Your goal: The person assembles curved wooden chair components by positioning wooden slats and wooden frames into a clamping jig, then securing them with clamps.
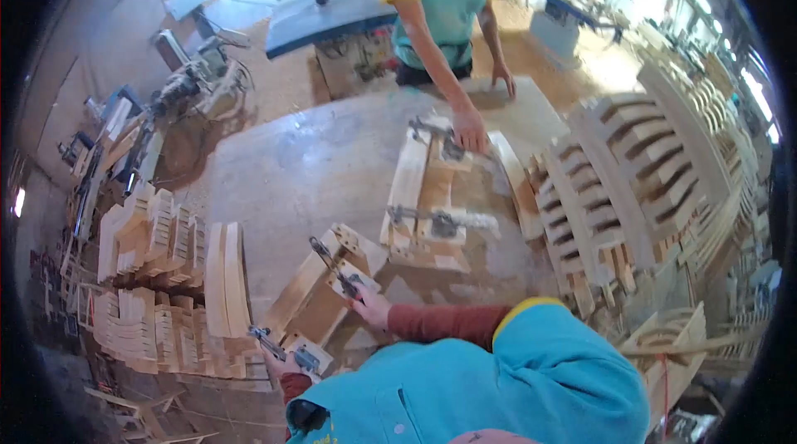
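Observation:
A wooden frame assembly (309,299) lies at an angle on the table near my body, with two metal clamps across it. My right hand (371,308) is closed around the handle end of the upper clamp (349,284). At the lower clamp (268,338), my left hand (277,364) has its fingers wrapped near the bar, partly hidden by the clamp and pad. Farther along the table sits a second clamped wooden assembly (407,186); a co-worker's hand (470,130) rests on its upper clamp (432,130).
Curved wooden pieces (226,278) lie left of my assembly. Stacks of shaped wood stand at the left (149,236) and right (614,170). The co-worker (440,20) stands across the table (282,145). Machines (332,16) are behind, and another curved piece (516,182) lies on the right.

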Demonstrator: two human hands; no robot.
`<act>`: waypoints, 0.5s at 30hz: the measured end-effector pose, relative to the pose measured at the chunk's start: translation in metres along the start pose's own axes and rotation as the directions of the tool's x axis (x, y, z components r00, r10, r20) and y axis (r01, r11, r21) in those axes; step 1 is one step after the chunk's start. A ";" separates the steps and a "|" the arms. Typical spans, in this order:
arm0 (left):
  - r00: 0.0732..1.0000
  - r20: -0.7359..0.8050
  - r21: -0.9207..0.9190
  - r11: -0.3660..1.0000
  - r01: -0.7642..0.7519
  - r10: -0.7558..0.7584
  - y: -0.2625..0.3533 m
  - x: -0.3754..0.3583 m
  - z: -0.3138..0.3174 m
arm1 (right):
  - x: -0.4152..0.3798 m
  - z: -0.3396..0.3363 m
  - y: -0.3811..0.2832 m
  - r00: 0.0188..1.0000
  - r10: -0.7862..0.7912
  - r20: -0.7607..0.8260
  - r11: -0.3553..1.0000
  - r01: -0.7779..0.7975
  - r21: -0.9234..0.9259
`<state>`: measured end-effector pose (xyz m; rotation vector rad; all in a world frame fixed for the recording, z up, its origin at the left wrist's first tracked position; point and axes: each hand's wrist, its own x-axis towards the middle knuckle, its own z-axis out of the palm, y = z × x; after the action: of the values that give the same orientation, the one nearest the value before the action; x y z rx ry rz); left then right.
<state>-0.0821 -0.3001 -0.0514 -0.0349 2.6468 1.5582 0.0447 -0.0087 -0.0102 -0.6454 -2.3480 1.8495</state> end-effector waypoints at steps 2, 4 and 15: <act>0.997 0.047 -0.098 0.993 0.059 -0.055 0.005 -0.016 -0.007 | -0.014 -0.011 -0.014 0.998 0.069 0.010 0.998 -0.070 0.003; 0.994 0.070 -0.345 0.933 0.104 -0.085 -0.001 -0.025 -0.004 | -0.022 -0.016 -0.011 0.990 0.117 0.072 0.993 -0.117 -0.001; 0.953 0.260 -0.147 0.969 0.199 -0.156 0.039 -0.047 -0.002 | -0.079 -0.029 0.007 0.957 0.285 0.052 0.936 -0.289 0.199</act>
<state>-0.0378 -0.2833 -0.0134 -0.0817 2.2495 1.6097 0.1271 -0.0109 0.0057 -0.9898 -2.1266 2.1903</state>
